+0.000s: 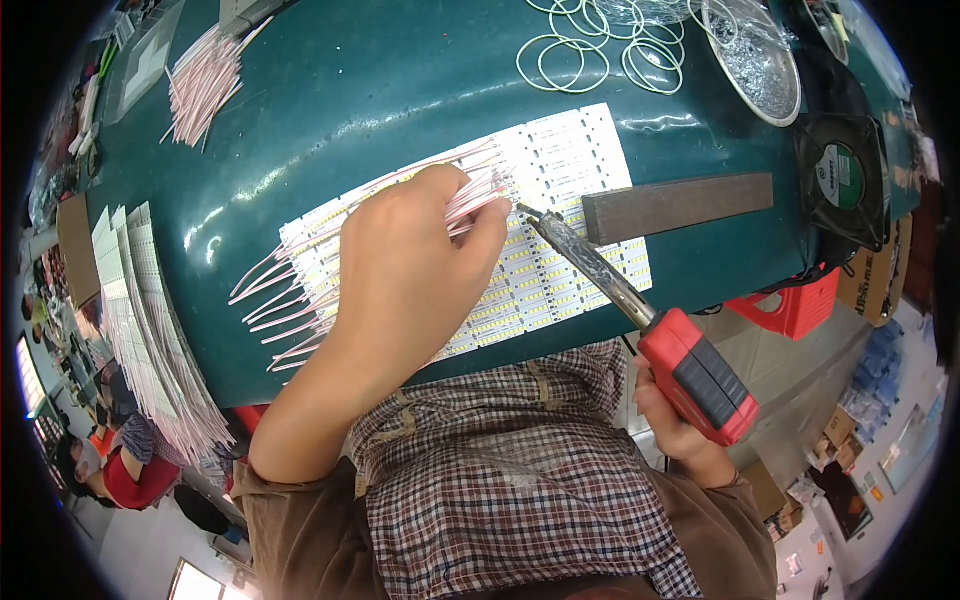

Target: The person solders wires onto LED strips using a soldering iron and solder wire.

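A white panel of LED circuit strips (595, 150) lies aslant on the green table. Over its middle, my left hand (400, 250) pinches a bundle of thin pink-and-white wires (474, 196), their ends poking out past the thumb and fingers. More such wires lie across the panel and stick out beyond its left edge. My right hand (672, 420) grips a red and black soldering iron (700, 375) below the table edge. Its metal barrel slants up to the left. The tip is close to the wire ends by my left fingers; whether it touches them I cannot tell.
A dark bar (690, 205) rests on the panel's right side, near a black fan (845, 180). Coils of pale wire (565, 62) and an oval metal dish (757, 65) are at the back. Leftward lie a wire bundle (205, 88) and stacked strips (150, 320).
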The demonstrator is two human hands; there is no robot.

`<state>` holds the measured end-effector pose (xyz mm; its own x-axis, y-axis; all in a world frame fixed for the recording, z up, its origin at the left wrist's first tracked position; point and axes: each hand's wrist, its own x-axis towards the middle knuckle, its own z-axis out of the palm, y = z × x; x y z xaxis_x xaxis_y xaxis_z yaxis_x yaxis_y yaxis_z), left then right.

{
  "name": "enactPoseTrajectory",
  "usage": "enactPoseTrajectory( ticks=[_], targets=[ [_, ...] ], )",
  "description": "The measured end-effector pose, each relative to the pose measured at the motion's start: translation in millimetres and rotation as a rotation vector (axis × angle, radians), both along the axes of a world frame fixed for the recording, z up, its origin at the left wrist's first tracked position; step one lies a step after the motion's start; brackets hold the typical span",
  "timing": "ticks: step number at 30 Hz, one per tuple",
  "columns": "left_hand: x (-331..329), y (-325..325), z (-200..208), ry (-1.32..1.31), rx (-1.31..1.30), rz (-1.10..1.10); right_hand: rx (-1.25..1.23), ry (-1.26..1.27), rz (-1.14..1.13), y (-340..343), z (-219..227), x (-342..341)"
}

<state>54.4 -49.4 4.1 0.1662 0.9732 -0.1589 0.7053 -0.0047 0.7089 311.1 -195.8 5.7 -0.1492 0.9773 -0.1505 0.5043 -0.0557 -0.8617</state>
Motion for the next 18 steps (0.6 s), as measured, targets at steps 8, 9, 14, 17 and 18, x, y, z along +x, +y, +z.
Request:
enactPoseTrajectory(
  ticks=[8, 9, 14, 17, 18],
  targets=[
    [1.4, -1.6, -4.4, 0.003, 0.045, 0.025, 0.011, 0.033, 0.026, 3.5, 1.0, 1.3],
    [1.3, -1.6, -4.9, 0.002, 0.046, 0.025, 0.011, 0.032, 0.026, 0.8, 0.1, 2.9],
    [2.1, -2.7, -4.8, -0.018, 0.052, 0.037, -0.054, 0.029, -0.052, -2.4, 1.9, 5.4],
    [2.4, -0.1, 2.1, -0.084, -0.003, 0.075, -0.061, 0.027, -0.06, -2.2, 2.9, 5.3],
    [0.3, 1.1, 1.0, -0.088, -0.003, 0.073, -0.061, 0.024, -0.061, -2.1, 3.9, 5.0]
  ],
)
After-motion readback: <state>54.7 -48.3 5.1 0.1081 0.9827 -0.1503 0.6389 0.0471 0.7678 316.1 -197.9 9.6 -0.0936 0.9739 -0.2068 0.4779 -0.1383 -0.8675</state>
